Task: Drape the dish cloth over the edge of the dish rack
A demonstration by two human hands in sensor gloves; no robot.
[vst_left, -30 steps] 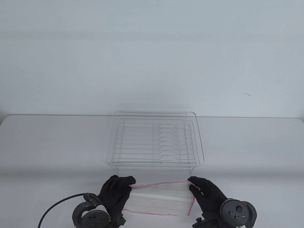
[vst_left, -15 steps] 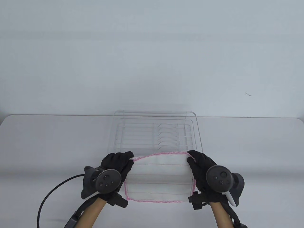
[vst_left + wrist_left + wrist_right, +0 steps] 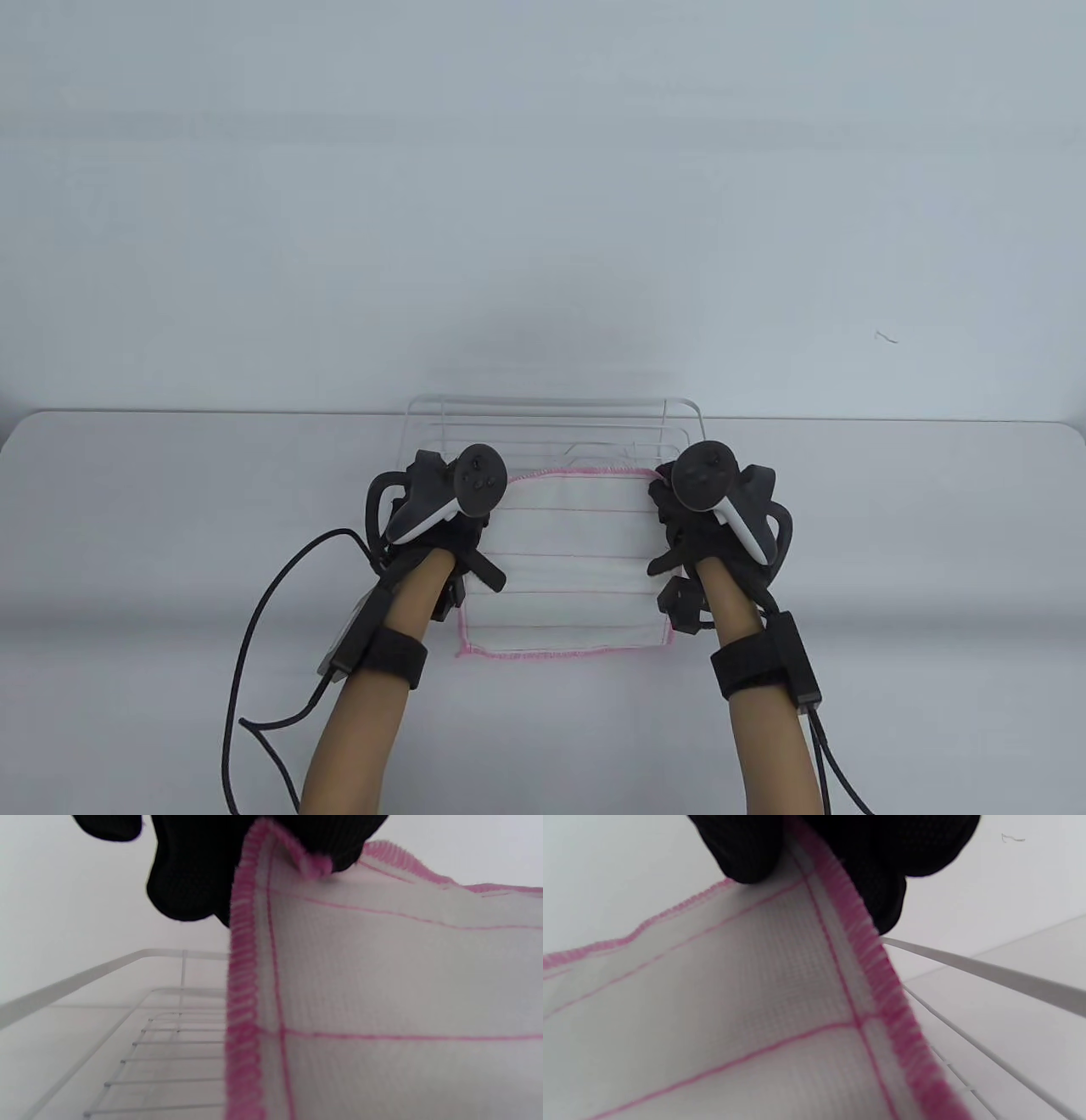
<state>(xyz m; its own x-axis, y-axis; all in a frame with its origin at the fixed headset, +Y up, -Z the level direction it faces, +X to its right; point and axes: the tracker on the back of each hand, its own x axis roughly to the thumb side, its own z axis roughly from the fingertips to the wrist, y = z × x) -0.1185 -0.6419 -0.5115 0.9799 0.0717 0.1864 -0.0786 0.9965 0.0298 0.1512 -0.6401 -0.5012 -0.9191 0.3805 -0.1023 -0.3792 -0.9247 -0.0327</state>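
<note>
Nearest, cables: black leads (image 3: 254,594) trailed from the wrists across the white surface (image 3: 127,552).
Cloth: the white dish cloth (image 3: 564,569) with pink hem hung spread between both hands, its lower hem nearest the camera, its top hem over the dish rack (image 3: 556,424).
Left hand: the left hand (image 3: 441,518) pinched the cloth's upper left corner, fingers (image 3: 191,878) clamped together on the pink hem.
Right hand: the right hand (image 3: 704,509) pinched the upper right corner, fingers (image 3: 746,849) pressed together on the hem.
Rack: white wire, behind and below the cloth; whether the cloth touched it, I cannot tell.
</note>
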